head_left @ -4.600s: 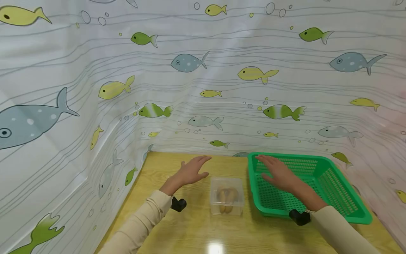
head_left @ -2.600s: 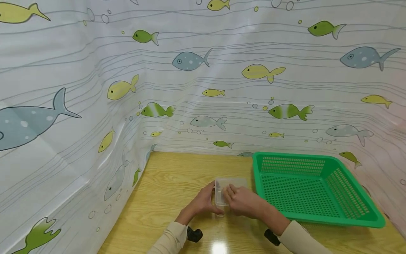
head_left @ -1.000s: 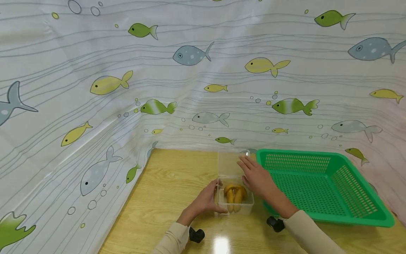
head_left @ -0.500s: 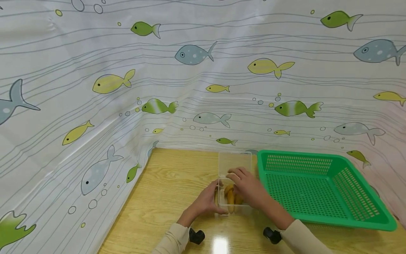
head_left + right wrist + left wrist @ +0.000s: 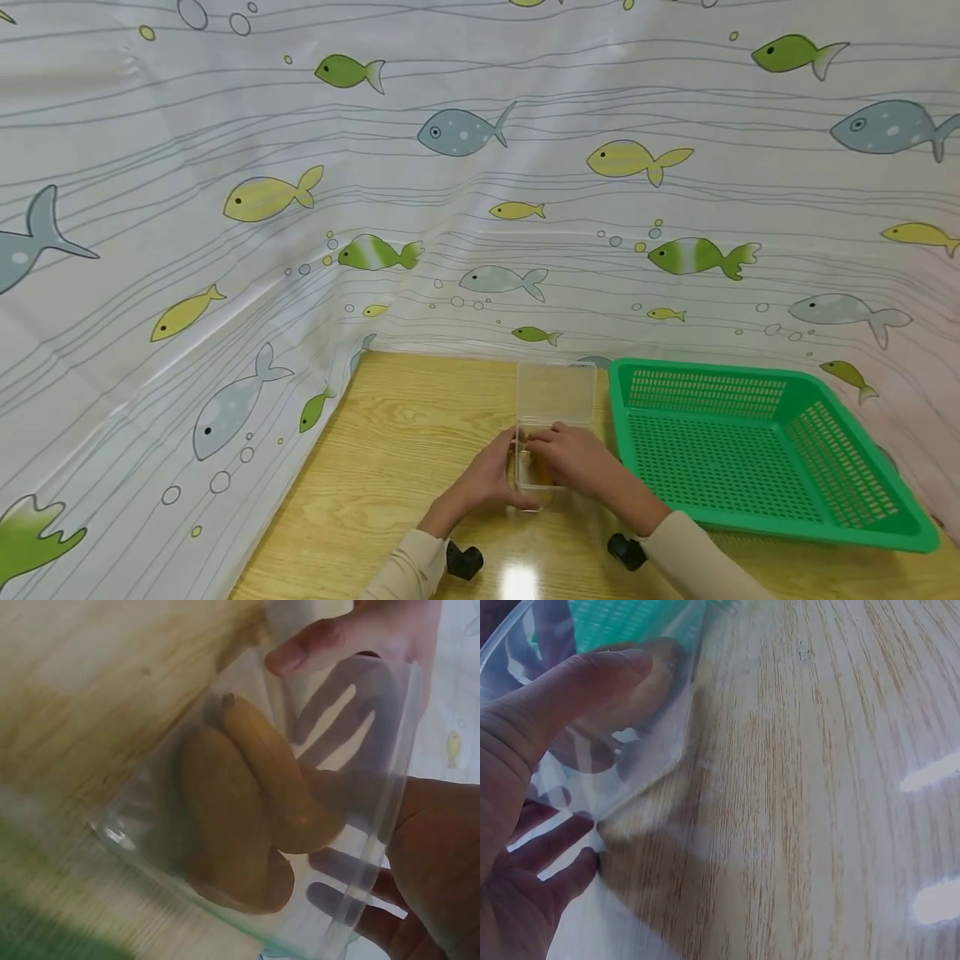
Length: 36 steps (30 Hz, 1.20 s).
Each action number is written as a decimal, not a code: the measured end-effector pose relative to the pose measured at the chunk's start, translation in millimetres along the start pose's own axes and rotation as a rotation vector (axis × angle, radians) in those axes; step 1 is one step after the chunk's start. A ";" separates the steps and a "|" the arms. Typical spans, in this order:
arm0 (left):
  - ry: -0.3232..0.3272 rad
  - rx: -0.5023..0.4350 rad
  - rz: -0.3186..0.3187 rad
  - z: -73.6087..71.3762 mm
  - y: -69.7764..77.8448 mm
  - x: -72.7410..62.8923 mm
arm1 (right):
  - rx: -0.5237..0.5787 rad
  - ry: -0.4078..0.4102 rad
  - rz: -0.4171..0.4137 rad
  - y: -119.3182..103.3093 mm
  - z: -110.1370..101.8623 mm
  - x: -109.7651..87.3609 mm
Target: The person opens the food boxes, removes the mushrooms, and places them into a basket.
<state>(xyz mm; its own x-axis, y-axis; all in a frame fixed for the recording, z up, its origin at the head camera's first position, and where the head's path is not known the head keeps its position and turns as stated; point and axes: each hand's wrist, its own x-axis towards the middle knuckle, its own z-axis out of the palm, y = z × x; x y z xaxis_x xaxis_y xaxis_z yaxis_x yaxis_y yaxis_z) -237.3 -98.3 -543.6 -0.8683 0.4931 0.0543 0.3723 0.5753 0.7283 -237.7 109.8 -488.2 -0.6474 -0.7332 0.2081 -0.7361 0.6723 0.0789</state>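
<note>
A clear plastic box (image 5: 529, 500) stands on the table with its hinged lid (image 5: 557, 392) tipped back. My left hand (image 5: 486, 475) grips the box's left side, thumb at the front and fingers round the back; the left wrist view shows that thumb (image 5: 585, 686) on the clear wall. Bananas lie inside, and two banana shapes (image 5: 229, 802) show through the wall in the right wrist view. My right hand (image 5: 581, 460) reaches into the box from the right, its fingers at the bananas. The hand covers most of them in the head view, so its hold is unclear.
A green perforated plastic basket (image 5: 727, 458) stands just right of the box. The wood-grain table (image 5: 405, 433) reaches back to a white fish-print curtain (image 5: 465, 208) behind and along both sides.
The lid was closed at first and now stands back. My left hand keeps its hold on the box. My right hand has come down from the lid into the box, over the bananas.
</note>
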 end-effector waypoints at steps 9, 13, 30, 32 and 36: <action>0.008 0.014 -0.003 3.5 -0.9 2.6 | -0.126 -0.070 0.009 0.2 3.4 6.1; 0.016 0.016 0.003 3.1 -0.4 2.8 | -0.129 0.009 -0.041 3.6 4.8 4.2; 0.034 0.010 0.036 -3.0 -2.7 1.6 | 0.034 0.446 -0.084 14.7 -32.5 3.6; 0.034 0.005 0.043 -2.3 -3.1 2.3 | 0.044 0.498 -0.082 19.0 -40.5 0.1; 0.038 0.001 0.041 -1.2 -3.0 3.1 | 0.049 0.610 -0.040 32.5 -58.8 -11.6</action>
<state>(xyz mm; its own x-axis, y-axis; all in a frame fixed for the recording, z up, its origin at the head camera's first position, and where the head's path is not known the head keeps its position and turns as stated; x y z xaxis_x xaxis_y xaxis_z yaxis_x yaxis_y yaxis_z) -241.5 -99.3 -544.8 -0.8643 0.4908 0.1102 0.4079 0.5556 0.7245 -242.5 146.2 -430.7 -0.4001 -0.5577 0.7273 -0.7749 0.6296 0.0565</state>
